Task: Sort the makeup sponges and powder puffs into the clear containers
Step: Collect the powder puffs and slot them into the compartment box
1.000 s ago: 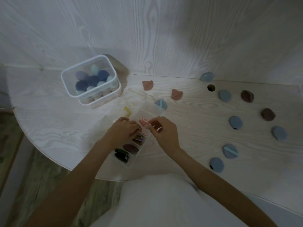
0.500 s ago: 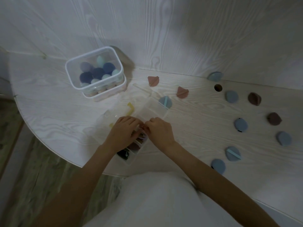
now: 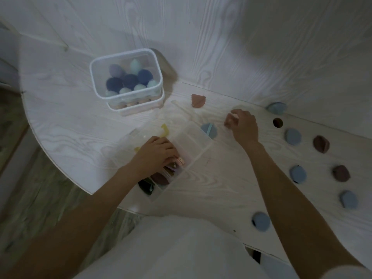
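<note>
A clear divided box (image 3: 193, 137) lies open at the table's front, with dark and brown puffs (image 3: 160, 178) in its near compartments. My left hand (image 3: 155, 156) grips this box, fingers curled over a middle compartment beside a pink striped puff (image 3: 180, 160). My right hand (image 3: 242, 127) is past the box's far end, fingers curled on a pink powder puff (image 3: 228, 120) that it mostly hides. Another pink puff (image 3: 198, 100) lies further back. A blue puff (image 3: 209, 130) touches the box's far corner. The clear tub (image 3: 92, 77) at back left holds several blue and mint sponges.
Several blue puffs (image 3: 292, 136) and two brown puffs (image 3: 321, 143) are spread over the right of the white table. A round hole (image 3: 278, 122) sits in the tabletop near the wall. Yellow clips (image 3: 165, 129) lie by the box's lid. The table's curved edge (image 3: 60, 168) runs at left.
My right hand left the divided box and moved back right onto the pink puff. The left hand stayed on the box. The view tilted up slightly.
</note>
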{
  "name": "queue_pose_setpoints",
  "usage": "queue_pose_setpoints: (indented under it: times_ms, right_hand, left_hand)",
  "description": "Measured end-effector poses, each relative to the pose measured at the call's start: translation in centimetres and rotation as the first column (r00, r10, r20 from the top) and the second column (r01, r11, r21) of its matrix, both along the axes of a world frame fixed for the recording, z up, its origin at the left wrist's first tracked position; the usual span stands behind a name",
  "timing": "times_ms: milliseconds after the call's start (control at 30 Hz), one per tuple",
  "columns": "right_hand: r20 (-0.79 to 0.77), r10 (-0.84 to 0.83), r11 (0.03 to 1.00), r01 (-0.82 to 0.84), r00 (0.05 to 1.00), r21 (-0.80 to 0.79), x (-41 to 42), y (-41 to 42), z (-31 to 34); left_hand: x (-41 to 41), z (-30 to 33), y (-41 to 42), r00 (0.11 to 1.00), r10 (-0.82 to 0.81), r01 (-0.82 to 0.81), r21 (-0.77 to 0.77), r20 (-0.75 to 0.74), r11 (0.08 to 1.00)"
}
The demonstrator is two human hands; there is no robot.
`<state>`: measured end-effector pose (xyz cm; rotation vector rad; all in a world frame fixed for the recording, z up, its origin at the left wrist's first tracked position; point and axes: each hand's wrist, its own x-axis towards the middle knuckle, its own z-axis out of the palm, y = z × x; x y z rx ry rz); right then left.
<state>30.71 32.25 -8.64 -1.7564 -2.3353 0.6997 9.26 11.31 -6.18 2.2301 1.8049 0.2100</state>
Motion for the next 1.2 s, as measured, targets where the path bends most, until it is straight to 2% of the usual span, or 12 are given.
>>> queue_pose_setpoints:
  times_ms: [100, 167, 300, 367, 433, 500, 567, 633, 767, 933, 1067, 1200]
  right_hand:
    - [0.145, 0.019, 1.000, -0.020, 0.989, 0.008, -1.0, 0.8, -1.2]
    - [0.148, -0.035, 0.999, 0.030, 0.988, 0.037, -1.2, 0.5, -1.4]
    - [-0.115, -0.164, 0.985, 0.170, 0.980, 0.039, -0.2, -1.5, -0.6]
    - [-0.252, -0.195, 0.975, 0.216, 0.948, 0.057, 0.6, -3.6, 1.0]
    - [-0.399, -0.223, 0.969, 0.246, 0.889, 0.007, 0.7, -6.7, 3.4]
    - [-0.525, -0.179, 0.982, 0.184, 0.832, -0.043, 0.0, -10.4, 5.8]
    - [-0.571, -0.071, 0.997, 0.073, 0.818, -0.020, -1.2, -13.6, 7.0]
    - [-0.529, 0.023, 1.000, -0.017, 0.848, 0.016, -2.6, -15.8, 6.7]
    - [-0.276, 0.189, 0.972, -0.139, 0.942, 0.190, -4.1, -16.8, 4.0]
    - [-0.033, 0.275, 0.911, -0.249, 0.961, 0.328, -5.1, -16.2, 1.7]
    - [-0.052, 0.275, 0.922, -0.247, 0.960, 0.298, -4.7, -15.8, 1.5]
    - [-0.137, 0.282, 0.939, -0.245, 0.949, 0.240, -4.1, -15.5, 1.4]
  left_hand:
    - [0.1, 0.0, 0.1, 1.000, -0.003, 0.002, -0.014, -0.006, 1.000]
    - [0.2, 0.0, 0.0, 1.000, -0.008, 0.008, -0.012, -0.008, 1.000]
    - [0.1, 0.2, -0.1, 1.000, 0.000, 0.000, 0.013, 0.003, 1.000]
    - [0.2, 0.3, -0.1, 1.000, 0.008, -0.007, 0.036, -0.015, 0.999]
    - [0.2, 0.4, -0.3, 1.000, 0.014, -0.012, 0.058, -0.028, 0.998]
    - [0.2, 0.4, -0.5, 1.000, 0.016, -0.014, 0.072, -0.026, 0.997]
    - [0.2, 0.5, -0.6, 0.999, 0.019, -0.017, 0.076, -0.029, 0.997]
    - [0.3, 0.6, -0.7, 0.999, 0.022, -0.020, 0.064, -0.038, 0.998]
    - [0.6, 0.6, -1.2, 0.998, 0.053, -0.051, 0.051, -0.039, 0.997]
    - [0.8, 0.3, -1.7, 0.996, 0.093, -0.093, 0.090, -0.001, 0.992]
    - [0.9, 0.3, -1.6, 0.989, 0.143, -0.146, 0.084, 0.046, 0.986]
    - [0.9, 0.1, -1.6, 0.994, 0.104, -0.103, 0.038, -0.017, 0.994]
